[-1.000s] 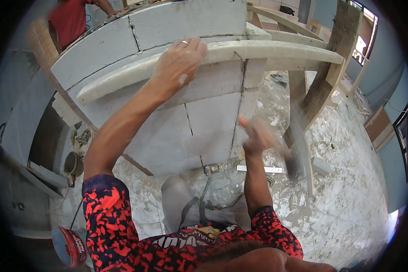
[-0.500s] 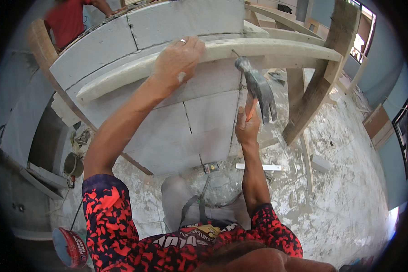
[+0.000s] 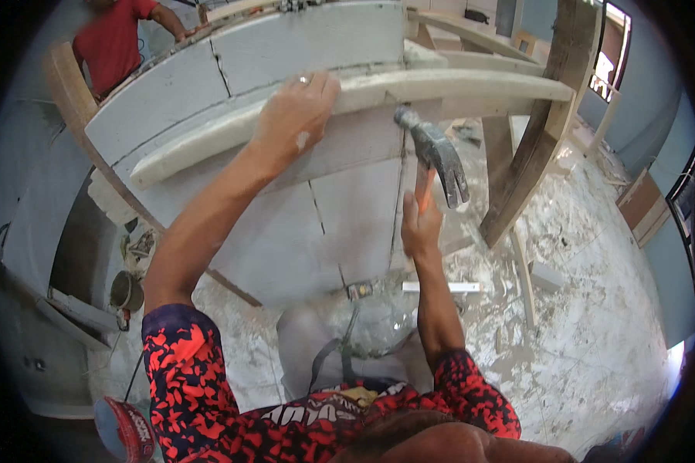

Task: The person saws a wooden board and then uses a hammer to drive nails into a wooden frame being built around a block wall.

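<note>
My left hand [image 3: 295, 116] lies over the upper edge of a long, pale wooden board [image 3: 471, 79], its fingers curled down the far side. The board runs across a wall of light grey blocks [image 3: 278, 212]. In my right hand [image 3: 422, 225] is a claw hammer [image 3: 438, 150] with a dark, worn head and an orange handle. Its striking face is just below the board, right of my left hand, with a small gap between. A thin nail seems to stick out of the board near the hammer face, but blur hides its detail.
An upright wooden post [image 3: 534, 131] stands at the board's right end. A person in a red shirt [image 3: 112, 42] is behind the wall at far left. On the dusty floor are a white strip [image 3: 440, 287], a block [image 3: 547, 276] and a bucket [image 3: 125, 291]. A red container [image 3: 127, 432] stands lower left.
The hammer head has drawn slightly down and away from the board, its claw tilting lower. My left hand stays on the board. The whole view has shifted a little.
</note>
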